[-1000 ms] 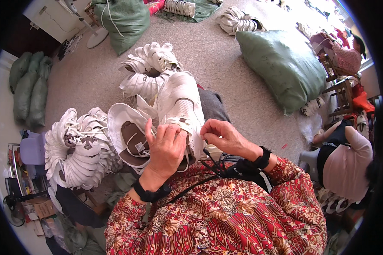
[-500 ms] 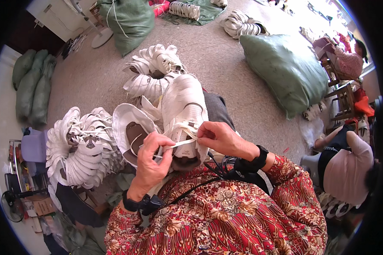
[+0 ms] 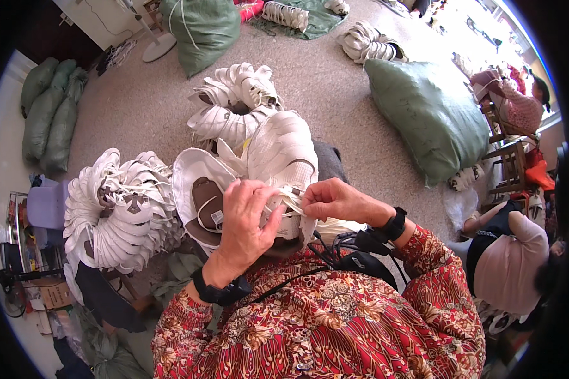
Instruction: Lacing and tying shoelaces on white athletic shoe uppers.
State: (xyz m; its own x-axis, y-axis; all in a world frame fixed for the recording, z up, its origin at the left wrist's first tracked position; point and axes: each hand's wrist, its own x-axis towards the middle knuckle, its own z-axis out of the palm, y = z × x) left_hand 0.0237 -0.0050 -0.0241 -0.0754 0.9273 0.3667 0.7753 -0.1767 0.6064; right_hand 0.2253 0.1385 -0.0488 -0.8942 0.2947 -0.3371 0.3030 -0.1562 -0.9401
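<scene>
In my lap lies a row of nested white shoe uppers (image 3: pixel 283 148), the nearest one with its tongue and eyelets toward me. A cream shoelace (image 3: pixel 289 198) runs through those eyelets. My left hand (image 3: pixel 250 218) is closed over the lace from the left, thumb and forefinger pinched together; its fingers partly cover the eyelets. From the right, my right hand (image 3: pixel 338 203) pinches the lace at the upper's edge, with its fingers curled. Beside my left hand, an upper lying open (image 3: pixel 202 189) shows its brown lining and a small white tag.
Curled stacks of white uppers lie at the left (image 3: pixel 123 211) and ahead (image 3: pixel 237 104). A big green sack (image 3: pixel 427 117) rests on the floor to the right, another sack (image 3: pixel 202 31) farther off. Two people sit at the right, one in a pale pink top (image 3: pixel 515 262). A purple chair (image 3: pixel 47 205) stands left.
My left hand has moved up and right, closer to my right hand and over the eyelets. The lace stretched between my hands is now bunched at the upper. The view has shifted slightly.
</scene>
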